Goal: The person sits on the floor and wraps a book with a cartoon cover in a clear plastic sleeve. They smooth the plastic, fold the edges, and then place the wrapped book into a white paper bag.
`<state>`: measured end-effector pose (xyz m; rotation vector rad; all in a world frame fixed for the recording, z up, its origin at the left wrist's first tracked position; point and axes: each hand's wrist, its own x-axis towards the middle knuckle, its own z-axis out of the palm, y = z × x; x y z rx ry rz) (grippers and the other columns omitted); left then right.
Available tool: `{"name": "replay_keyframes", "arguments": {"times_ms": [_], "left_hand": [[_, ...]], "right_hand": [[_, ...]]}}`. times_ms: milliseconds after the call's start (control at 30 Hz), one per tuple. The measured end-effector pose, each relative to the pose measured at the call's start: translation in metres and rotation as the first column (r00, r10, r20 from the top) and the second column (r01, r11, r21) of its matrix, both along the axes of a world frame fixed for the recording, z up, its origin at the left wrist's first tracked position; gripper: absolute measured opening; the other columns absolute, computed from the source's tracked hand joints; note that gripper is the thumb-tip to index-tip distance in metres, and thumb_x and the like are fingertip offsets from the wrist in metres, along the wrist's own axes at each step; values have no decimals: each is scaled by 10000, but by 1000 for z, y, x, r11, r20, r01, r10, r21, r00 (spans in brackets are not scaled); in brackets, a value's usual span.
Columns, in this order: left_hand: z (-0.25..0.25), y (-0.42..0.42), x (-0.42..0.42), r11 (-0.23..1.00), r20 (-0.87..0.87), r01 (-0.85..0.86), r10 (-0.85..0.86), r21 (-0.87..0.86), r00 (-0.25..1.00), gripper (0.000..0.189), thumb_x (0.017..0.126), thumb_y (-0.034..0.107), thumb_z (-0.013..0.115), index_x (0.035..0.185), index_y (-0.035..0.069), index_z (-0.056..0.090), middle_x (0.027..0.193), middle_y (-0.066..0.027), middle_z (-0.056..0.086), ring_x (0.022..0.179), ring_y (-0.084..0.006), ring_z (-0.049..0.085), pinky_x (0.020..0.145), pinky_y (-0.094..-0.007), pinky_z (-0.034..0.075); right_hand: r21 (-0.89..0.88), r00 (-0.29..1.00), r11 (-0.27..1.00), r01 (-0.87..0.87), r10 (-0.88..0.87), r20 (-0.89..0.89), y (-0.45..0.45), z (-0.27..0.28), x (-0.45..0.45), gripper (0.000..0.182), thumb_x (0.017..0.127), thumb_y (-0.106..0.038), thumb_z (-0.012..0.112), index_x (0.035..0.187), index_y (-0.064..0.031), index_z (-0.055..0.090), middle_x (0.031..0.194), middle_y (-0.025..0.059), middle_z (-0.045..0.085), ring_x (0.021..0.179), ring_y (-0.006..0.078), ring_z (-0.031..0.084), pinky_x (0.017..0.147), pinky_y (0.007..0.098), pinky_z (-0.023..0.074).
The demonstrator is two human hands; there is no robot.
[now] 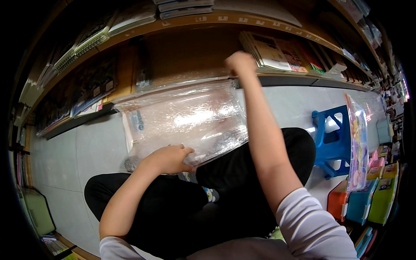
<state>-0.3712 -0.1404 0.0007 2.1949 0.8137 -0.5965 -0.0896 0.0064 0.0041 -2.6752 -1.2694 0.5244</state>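
Note:
A large flat package in clear plastic wrap (195, 110) lies before me, its near edge over my crossed legs and its far edge against the bottom shelf. Glare covers much of its pale surface; a bluish printed mark shows at its left. My left hand (170, 159) rests on the near edge of the package, fingers spread and thumb at the rim. My right hand (242, 63) is stretched out above the package's far right corner, beside a stack of books (266, 53). It is blurred with its fingers curled, and whether it pinches the plastic is hidden.
A wooden bookshelf (195, 20) runs across the far side, with spiral-bound books (81, 42) at the upper left. To my right stand a blue plastic stool (333, 136), a colourful flat pack (357, 143) and several coloured bins (362, 201). A green bin (38, 211) is at left.

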Motion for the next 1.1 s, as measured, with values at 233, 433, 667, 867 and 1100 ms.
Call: {"name": "replay_keyframes", "arguments": {"times_ms": [233,433,667,867,1100], "left_hand": [[1,3,0,1000,-51,-17,18,16,999,604,766,430,606,1235,79,456,1094,-179,528,1003,-334,526,848,-375,426],[-1,1,1,1000,-44,-19,18,-17,999,653,714,415,657,1264,141,437,1165,-163,497,1050,-321,508,876,-364,420],[-1,4,2,999,-64,33,-35,-24,997,683,639,234,702,1261,140,439,1183,-136,494,1040,-310,515,861,-372,433],[0,2,7,998,-33,61,-61,12,998,639,633,143,658,1233,92,444,1161,-139,509,1024,-325,520,855,-385,441],[-21,-32,11,950,-8,100,-102,296,995,402,659,37,602,1048,8,505,1059,-205,546,931,-355,566,793,-381,474]], "right_hand": [[144,939,988,59,-103,327,-8,-7,121,506,806,-348,411,1179,-26,524,1255,160,471,1194,338,367,990,491,233],[219,907,975,45,-132,400,-5,-51,87,398,791,-331,454,1002,-46,634,1102,131,580,1144,334,426,1024,544,159],[306,878,952,-27,-124,463,-5,-55,84,289,772,-273,506,886,-58,662,950,128,641,1004,320,539,965,554,265],[320,895,947,10,-151,419,-3,-55,92,288,771,-275,505,885,-60,658,960,132,637,1012,326,530,949,565,270],[253,870,957,-145,1,493,0,-21,25,345,779,-324,513,935,-46,646,1022,144,609,1021,332,525,916,557,305]]}}
